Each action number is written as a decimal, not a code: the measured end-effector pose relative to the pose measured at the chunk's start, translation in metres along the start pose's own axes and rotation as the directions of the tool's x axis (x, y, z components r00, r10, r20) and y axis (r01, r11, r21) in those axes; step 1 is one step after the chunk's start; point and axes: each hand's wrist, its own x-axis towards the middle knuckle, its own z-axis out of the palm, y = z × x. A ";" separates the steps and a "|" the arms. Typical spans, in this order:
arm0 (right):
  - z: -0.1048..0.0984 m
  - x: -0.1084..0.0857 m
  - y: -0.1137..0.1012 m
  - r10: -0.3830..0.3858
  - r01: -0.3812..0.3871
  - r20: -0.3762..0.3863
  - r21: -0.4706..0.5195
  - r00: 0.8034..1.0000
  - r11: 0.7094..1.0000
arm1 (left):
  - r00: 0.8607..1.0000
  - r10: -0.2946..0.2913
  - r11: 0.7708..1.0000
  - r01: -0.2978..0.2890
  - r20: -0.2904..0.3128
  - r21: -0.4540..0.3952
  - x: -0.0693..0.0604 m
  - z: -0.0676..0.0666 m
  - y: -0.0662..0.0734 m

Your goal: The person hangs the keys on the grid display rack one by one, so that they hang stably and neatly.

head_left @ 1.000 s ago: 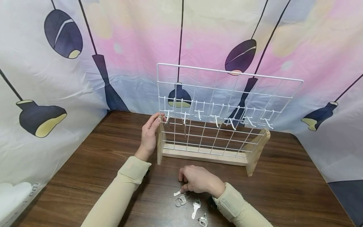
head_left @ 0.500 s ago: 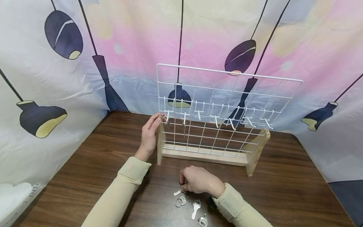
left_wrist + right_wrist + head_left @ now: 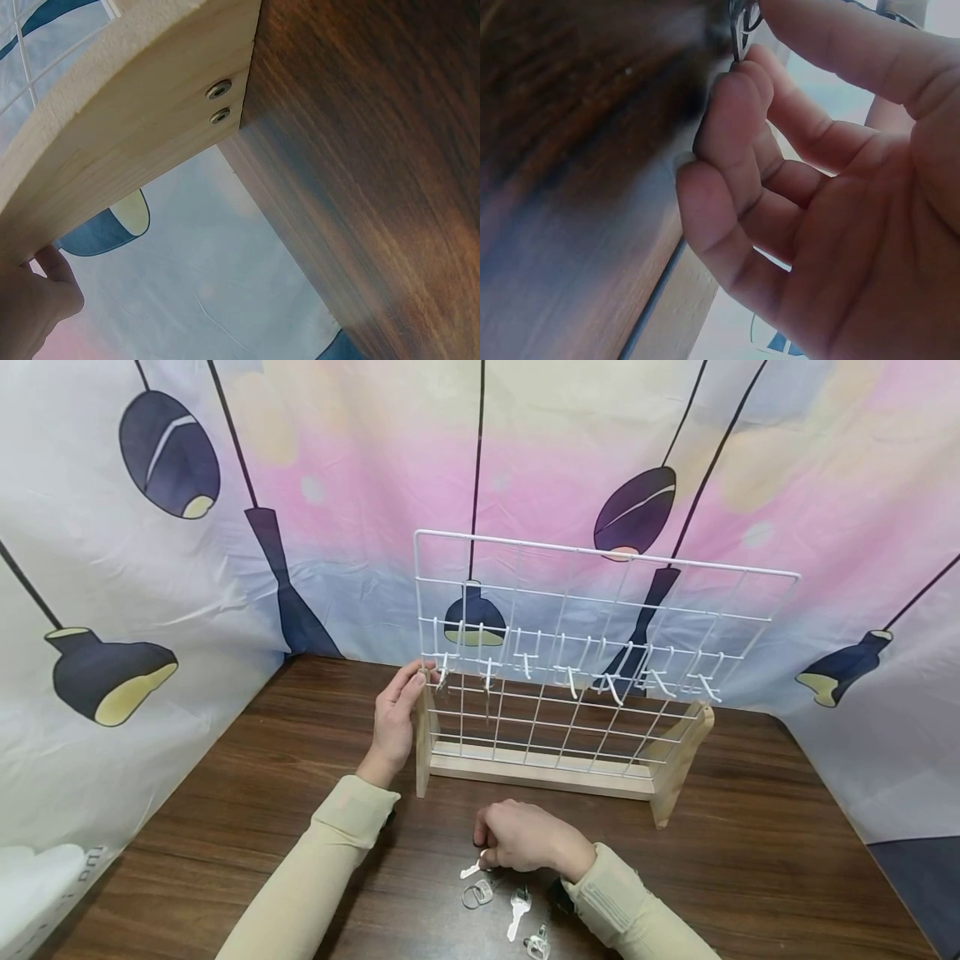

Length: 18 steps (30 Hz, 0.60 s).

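The brown table (image 3: 300, 727) is the biggest thing, and the rack (image 3: 540, 772) stands on it just where it stood a second ago. The left hand (image 3: 395, 714) has not moved either. Its thumb and fingers hold the top of the rack's left wooden side (image 3: 422, 743). The right hand (image 3: 525, 835) stays low, in front of the rack, with its thumb and a finger pinching a small key (image 3: 469, 870). Only one tiny thing seems new: a bit more of that key shows by the thumb, as if it is tipping up. So I think the work is still at the picking-up part. The white hooks (image 3: 572, 682) look the same, with thin things on the two left ones, too blurry to name. Near the right hand lie a key with a ring (image 3: 477, 892), a long key (image 3: 519, 908) and a last key (image 3: 537, 943).
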 end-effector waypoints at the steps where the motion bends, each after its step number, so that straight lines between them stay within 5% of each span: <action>1: 0.000 0.000 0.000 0.000 0.000 0.001 -0.001 1.000 1.000 | 1.000 -0.001 1.000 0.001 -0.001 0.002 0.000 0.000 0.000; 18: -0.002 -0.004 0.002 -0.030 0.030 0.010 0.011 0.999 0.999 | 1.000 -0.004 1.000 0.004 -0.001 -0.002 -0.001 0.001 0.001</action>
